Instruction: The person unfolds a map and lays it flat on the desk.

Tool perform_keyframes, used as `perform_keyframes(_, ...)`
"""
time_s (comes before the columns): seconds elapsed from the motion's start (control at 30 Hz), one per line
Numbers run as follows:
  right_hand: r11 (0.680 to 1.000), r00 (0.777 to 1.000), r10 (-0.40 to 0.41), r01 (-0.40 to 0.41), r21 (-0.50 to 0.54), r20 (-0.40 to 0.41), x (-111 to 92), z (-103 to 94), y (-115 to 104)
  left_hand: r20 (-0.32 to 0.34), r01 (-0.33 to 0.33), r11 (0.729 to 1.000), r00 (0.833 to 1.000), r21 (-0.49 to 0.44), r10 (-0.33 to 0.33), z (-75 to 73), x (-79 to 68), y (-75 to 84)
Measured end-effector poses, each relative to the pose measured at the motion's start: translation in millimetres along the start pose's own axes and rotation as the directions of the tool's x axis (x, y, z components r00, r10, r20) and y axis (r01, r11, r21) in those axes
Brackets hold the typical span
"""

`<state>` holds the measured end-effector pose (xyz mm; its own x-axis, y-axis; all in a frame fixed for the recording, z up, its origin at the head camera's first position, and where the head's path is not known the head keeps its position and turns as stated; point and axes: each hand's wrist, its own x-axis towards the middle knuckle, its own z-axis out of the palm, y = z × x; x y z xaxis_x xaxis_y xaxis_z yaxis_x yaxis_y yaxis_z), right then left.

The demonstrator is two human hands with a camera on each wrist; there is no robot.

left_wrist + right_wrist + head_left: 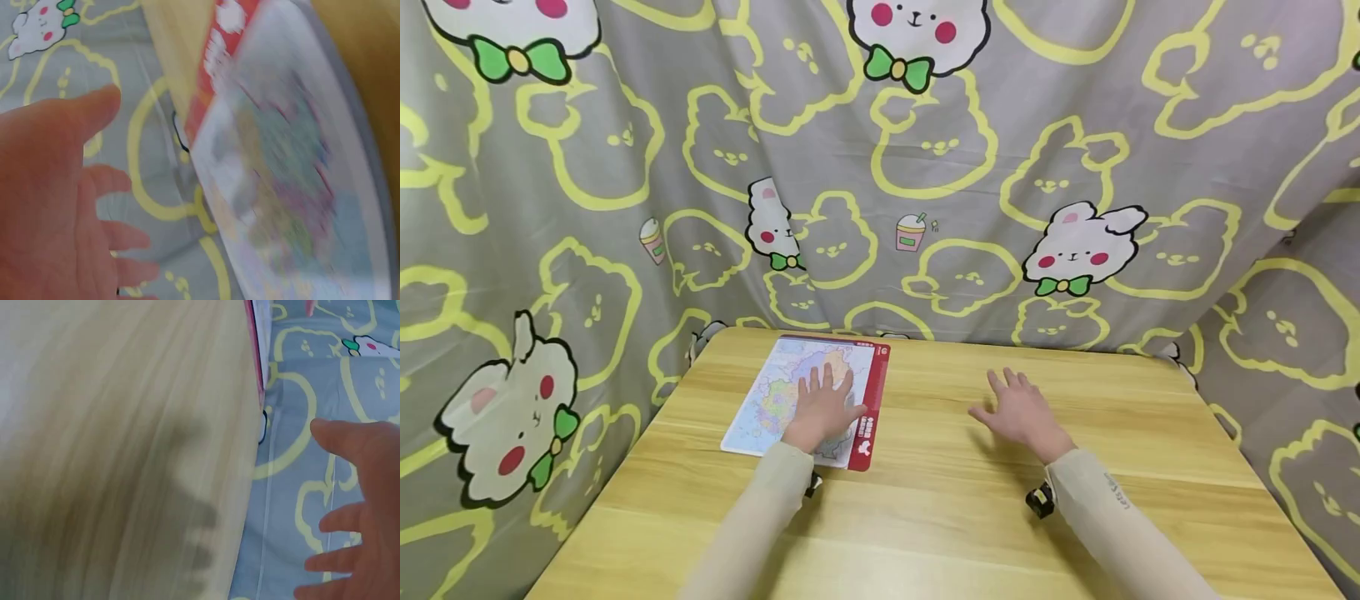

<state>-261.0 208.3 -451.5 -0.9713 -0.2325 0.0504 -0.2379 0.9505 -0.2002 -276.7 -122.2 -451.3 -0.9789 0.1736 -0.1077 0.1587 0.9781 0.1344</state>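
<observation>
A flat rectangular map board [762,421], pale with coloured regions and a red strip with white lettering down its right side, lies on the left part of the table. Over it is my left hand [823,410], palm down with the fingers spread; it hides part of the printed map. In the left wrist view the map board [294,181] shows a thick grey edge beside the extended thumb and fingers. My right hand [1021,412] hovers over the bare wood to the right, fingers spread and holding nothing. Its shadow falls on the table in the right wrist view.
The light wooden table [925,517] has its far edge close to a grey curtain [835,150] printed with yellow outlines and white rabbits. More of this curtain hangs at the left and right sides. A small black device [1041,500] sits at the right wrist.
</observation>
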Motion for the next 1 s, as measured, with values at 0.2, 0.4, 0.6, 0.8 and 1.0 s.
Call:
perform_keyframes(0.2,0.993,0.993,-0.114,0.114,0.02,0.007,0,10.6,-12,0.017,-0.092,0.996,0.996,0.003,0.092,5.4,-3.7,-28.5)
perform_keyframes(0.4,0.974,0.975,-0.223,0.223,0.035,0.013,-1,20.6,-34,0.058,-0.15,0.987,0.987,-0.055,0.153,5.0,-12.0,-56.2)
perform_keyframes(0.6,0.952,0.952,-0.305,0.305,0.014,0.032,0,29.1,-58,0.069,-0.203,0.976,0.976,-0.08,0.209,3.7,-22.5,-78.9)
perform_keyframes(0.8,0.93,0.927,-0.368,0.368,0.014,0.066,0,36.9,-80,0.073,-0.254,0.963,0.962,-0.095,0.261,4.0,-31.8,-97.6)
perform_keyframes(1.0,0.913,0.908,-0.407,0.406,0.029,0.103,2,43.3,-104,0.05,-0.291,0.953,0.954,-0.086,0.296,5.9,-38.1,-120.9)
